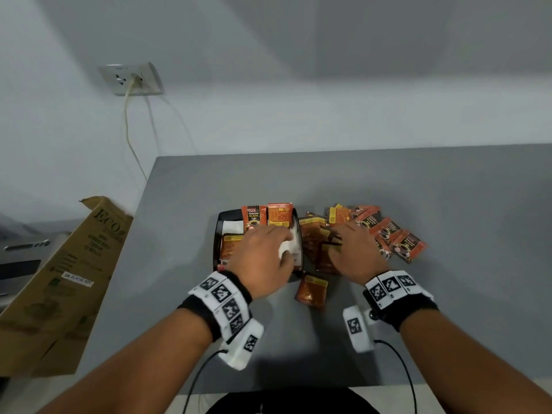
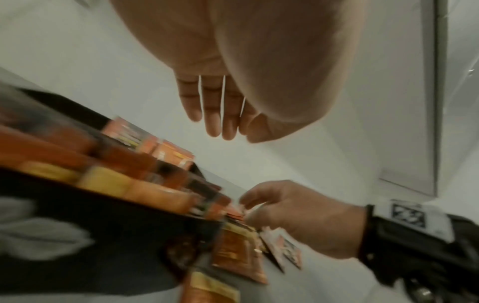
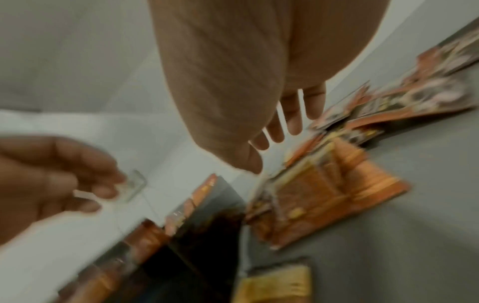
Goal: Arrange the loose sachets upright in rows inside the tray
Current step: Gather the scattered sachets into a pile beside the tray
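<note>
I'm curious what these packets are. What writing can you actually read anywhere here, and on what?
"D2X" and "BLACK": upright sachet in the tray.
"ECO": cardboard box.
White sticker on the box: too small to read.
Loose sachets on the table: print too blurred.

I see soft, even overhead light in the head view; faint shadows fall beneath both forearms. Wide-angle distortion bends the edges. Both wrist views are dim and heavily motion-blurred around the fingers.
</note>
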Demonstrator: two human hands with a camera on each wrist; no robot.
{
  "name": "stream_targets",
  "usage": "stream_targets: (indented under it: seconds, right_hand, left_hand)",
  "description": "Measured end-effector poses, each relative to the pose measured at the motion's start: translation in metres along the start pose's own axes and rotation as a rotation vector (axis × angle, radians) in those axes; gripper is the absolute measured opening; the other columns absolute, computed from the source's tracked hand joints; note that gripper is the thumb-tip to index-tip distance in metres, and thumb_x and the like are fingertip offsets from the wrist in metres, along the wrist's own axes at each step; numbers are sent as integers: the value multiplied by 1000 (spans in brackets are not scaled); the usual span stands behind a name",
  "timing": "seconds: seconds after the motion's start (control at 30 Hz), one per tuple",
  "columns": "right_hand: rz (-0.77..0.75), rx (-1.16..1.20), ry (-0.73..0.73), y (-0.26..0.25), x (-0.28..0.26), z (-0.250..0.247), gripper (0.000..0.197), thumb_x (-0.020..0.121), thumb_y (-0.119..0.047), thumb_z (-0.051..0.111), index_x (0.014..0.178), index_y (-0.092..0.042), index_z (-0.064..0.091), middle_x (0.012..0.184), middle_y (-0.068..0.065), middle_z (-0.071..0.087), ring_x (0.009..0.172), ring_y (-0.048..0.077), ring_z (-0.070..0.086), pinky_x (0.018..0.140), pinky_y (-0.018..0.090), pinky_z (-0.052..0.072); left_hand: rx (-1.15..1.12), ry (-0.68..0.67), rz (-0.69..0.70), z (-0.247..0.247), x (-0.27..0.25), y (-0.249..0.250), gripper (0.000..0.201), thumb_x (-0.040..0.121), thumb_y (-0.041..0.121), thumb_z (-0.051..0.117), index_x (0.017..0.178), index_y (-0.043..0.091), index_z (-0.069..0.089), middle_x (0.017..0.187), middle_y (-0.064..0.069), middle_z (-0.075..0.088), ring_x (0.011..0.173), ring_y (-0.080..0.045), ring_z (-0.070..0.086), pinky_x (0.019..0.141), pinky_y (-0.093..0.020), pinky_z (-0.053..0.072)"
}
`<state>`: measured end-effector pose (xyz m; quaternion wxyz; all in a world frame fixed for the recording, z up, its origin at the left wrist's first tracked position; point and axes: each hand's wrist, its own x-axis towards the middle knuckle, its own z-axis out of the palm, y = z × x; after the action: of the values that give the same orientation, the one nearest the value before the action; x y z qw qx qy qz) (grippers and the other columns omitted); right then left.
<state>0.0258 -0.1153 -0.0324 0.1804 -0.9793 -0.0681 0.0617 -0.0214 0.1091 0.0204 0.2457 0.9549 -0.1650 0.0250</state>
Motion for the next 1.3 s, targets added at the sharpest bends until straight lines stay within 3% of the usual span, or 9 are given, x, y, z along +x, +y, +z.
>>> stream_targets:
  seconds: [0.1,0.2,0.37,0.53,0.73,0.83,1.0,1.1,1.3]
  right_hand:
    - [-12,-163,-145,22,-3,16,65,84,-41,72,141,-22,48,137,3,52,126,27,45,110,45,38]
    - [-30,-133,-84,29,-3,26,51,89,-29,67,137,-21,52,134,5,52,122,27,44,106,41,39]
    - [16,187,-16,42,-13,18,34,88,-16,69,120,-16,58,117,4,65,108,25,58,93,35,46]
    - [169,412,65,79,-14,-6,20,82,-9,64,96,-24,67,87,-10,67,83,13,62,63,15,37]
    - [205,335,71,110,2,-18,14,87,-26,62,100,-26,66,97,-8,72,88,13,68,77,30,54]
    - [214,333,65,105,2,-11,11,89,-26,57,94,-21,65,94,-4,68,88,17,65,76,29,48]
    - [371,181,-55,103,-3,6,59,82,-28,77,131,-8,49,135,15,46,124,35,49,104,43,42]
    - [327,93,13,105,-4,13,54,87,-29,73,130,-10,47,134,16,49,123,36,48,103,43,40]
    - [247,116,4,100,-16,-5,55,87,-50,67,125,-15,48,129,7,57,121,33,49,100,45,40]
  left_hand:
    - [-32,-254,-26,21,21,43,14,91,19,53,103,19,59,101,2,59,92,-15,57,81,-29,51]
    - [129,-522,56,55,31,71,6,86,12,62,91,15,58,95,-6,60,89,-25,61,79,-38,55]
    - [429,-672,128,96,25,75,43,84,10,64,125,5,54,125,-18,52,117,-37,49,100,-48,47]
    - [480,-613,129,107,22,71,59,81,4,65,136,7,43,135,-19,48,127,-38,44,106,-53,38]
    - [431,-542,187,111,36,85,33,91,6,50,123,10,47,118,-12,61,112,-32,54,101,-49,34]
    - [347,-519,154,110,55,94,35,88,17,58,121,15,48,116,-7,57,111,-28,53,99,-46,37]
    - [354,-479,37,111,91,101,67,78,19,77,133,11,41,129,-11,45,114,-33,52,96,-45,44]
    - [440,-498,-26,122,101,95,81,70,13,83,138,7,40,137,-14,38,122,-34,49,101,-44,45]
    - [479,-452,-38,126,104,86,63,87,8,61,144,10,35,145,-13,42,134,-33,36,112,-45,35]
